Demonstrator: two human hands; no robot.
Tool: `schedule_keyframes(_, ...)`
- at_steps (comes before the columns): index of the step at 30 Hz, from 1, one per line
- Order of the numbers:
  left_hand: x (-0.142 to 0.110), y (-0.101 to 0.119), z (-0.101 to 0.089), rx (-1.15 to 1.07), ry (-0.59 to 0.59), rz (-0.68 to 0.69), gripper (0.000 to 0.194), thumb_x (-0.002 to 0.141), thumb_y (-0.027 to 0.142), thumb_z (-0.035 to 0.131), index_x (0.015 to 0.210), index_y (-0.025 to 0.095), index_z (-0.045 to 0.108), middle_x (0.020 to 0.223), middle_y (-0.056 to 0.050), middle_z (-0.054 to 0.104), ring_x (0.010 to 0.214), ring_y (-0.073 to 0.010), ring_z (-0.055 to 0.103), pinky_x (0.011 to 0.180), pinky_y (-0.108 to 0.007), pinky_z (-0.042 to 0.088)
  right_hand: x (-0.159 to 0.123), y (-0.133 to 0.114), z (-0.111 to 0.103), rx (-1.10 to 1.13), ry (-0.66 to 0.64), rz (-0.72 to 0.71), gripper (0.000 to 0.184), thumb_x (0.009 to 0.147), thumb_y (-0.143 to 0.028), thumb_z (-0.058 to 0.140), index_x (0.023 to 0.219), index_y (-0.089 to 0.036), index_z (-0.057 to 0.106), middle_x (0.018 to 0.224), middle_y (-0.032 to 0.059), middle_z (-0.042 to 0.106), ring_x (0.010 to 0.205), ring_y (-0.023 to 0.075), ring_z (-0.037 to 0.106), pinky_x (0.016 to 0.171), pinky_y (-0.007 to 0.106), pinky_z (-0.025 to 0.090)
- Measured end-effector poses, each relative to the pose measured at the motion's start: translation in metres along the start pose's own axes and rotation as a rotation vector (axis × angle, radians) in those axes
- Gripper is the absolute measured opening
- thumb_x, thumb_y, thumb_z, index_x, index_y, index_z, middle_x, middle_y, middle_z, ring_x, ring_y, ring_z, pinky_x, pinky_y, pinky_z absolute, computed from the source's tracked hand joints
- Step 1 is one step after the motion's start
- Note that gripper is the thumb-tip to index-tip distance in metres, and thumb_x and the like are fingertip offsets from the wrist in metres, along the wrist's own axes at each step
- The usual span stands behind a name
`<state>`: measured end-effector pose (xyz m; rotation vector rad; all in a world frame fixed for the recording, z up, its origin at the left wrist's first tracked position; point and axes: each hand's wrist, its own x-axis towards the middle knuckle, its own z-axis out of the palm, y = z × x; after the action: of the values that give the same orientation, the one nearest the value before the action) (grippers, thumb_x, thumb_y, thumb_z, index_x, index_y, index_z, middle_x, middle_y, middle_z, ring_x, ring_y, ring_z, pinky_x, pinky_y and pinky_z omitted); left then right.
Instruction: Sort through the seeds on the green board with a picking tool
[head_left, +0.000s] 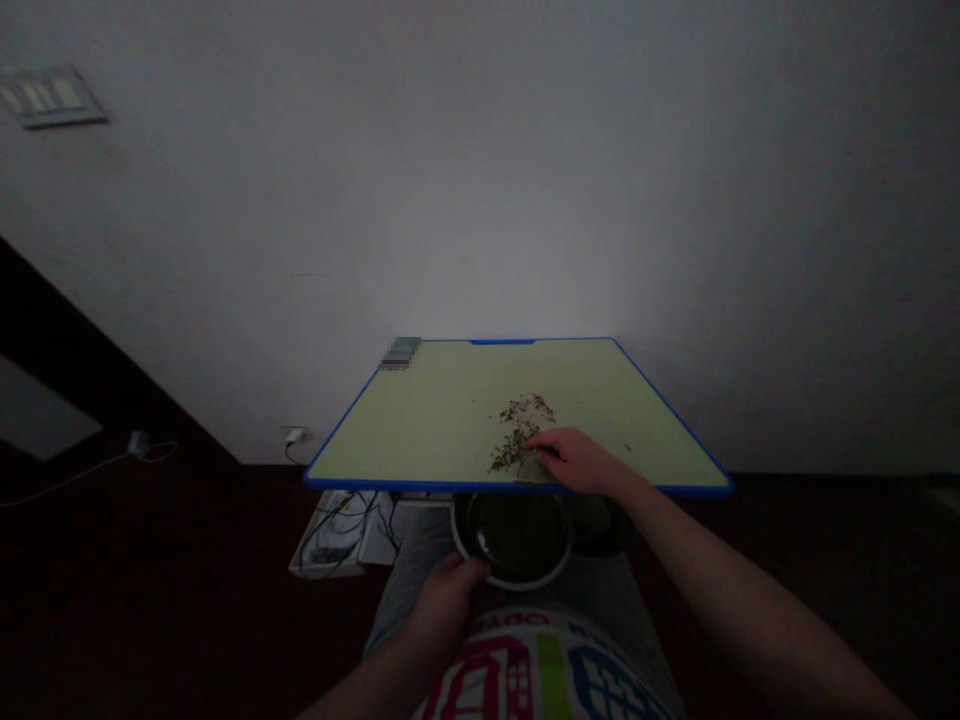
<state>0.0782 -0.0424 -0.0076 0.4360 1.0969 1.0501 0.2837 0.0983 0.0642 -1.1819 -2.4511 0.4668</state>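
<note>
Small greenish-brown bits [511,450], like beans or seeds, lie scattered on a pale yellow board-like tabletop [420,420] with a blue rim. A whitish patch mixed with more of these bits lies just beyond. My right hand [576,460] rests low over the near end of the scatter, its fingers drawn together at the bits; whatever is between them is too small to make out. Below the table's front edge, my left hand [448,598] grips the near-left rim of a round light-rimmed bowl [551,578] over my lap. The bowl's inside looks dark green, its contents unclear.
A pixelated block [401,352] covers the table's far left corner. Under the table at left stands a white box [330,565] with dark cables. A plug [295,436] sits in the wall [480,200] behind. Another dark rounded object [600,530] is partly hidden beneath my right forearm.
</note>
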Motion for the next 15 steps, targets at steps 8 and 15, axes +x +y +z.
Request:
schedule_keyframes(8, 0.0037, -0.0027, -0.004, 0.0, 0.003, -0.005, 0.018, 0.061, 0.015, 0.063, 0.078, 0.016, 0.067, 0.078, -0.006, 0.077, 0.075, -0.0243, 0.071, 0.073, -0.035, 0.054, -0.0056, -0.0092, 0.0009, 0.021, -0.01, -0.017, 0.034, 0.082, -0.015, 0.048, 0.107, -0.019, 0.071, 0.104, 0.0066, 0.073, 0.095, 0.0216, 0.067, 0.087, 0.034, 0.05)
schedule_keyframes(15, 0.0027, -0.001, -0.0021, -0.003, 0.011, -0.004, 0.02, 0.059, 0.015, 0.064, 0.078, 0.016, 0.068, 0.078, -0.006, 0.077, 0.075, -0.024, 0.07, 0.071, -0.034, 0.054, -0.0062, -0.0108, -0.0012, 0.018, -0.005, -0.022, 0.033, 0.083, -0.016, 0.048, 0.107, -0.019, 0.071, 0.105, 0.0066, 0.073, 0.096, 0.0214, 0.066, 0.087, 0.033, 0.049)
